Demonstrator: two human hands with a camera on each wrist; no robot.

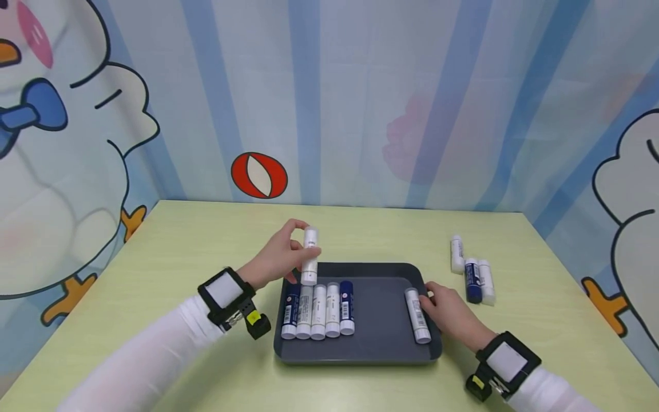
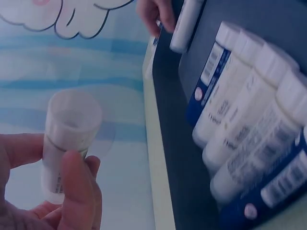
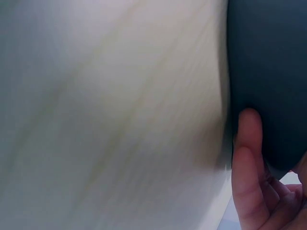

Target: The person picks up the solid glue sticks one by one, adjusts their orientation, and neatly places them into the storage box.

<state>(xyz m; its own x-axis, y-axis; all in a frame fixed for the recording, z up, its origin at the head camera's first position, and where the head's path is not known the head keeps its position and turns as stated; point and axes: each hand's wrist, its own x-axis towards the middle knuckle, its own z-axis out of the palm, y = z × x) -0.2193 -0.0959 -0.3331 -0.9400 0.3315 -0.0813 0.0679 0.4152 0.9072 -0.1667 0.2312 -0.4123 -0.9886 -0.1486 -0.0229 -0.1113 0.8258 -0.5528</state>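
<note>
My left hand (image 1: 273,257) holds a white glue stick (image 1: 309,273) upright between thumb and fingers, over the back left of the dark grey tray (image 1: 383,326). In the left wrist view the held stick's round end (image 2: 74,112) faces the camera. Several white and navy glue sticks (image 1: 318,312) lie side by side in the tray's left half. Another white glue stick (image 1: 417,316) lies slightly slanted near the right wall. My right hand (image 1: 453,315) grips the tray's right rim, thumb on top beside that stick; its fingers (image 3: 249,177) press the outer wall.
To the right of the tray, two white glue sticks (image 1: 457,253) and a navy one (image 1: 472,280) are grouped on the pale wooden table (image 1: 216,223). A printed cloth backdrop (image 1: 340,114) stands along the table's back edge and sides.
</note>
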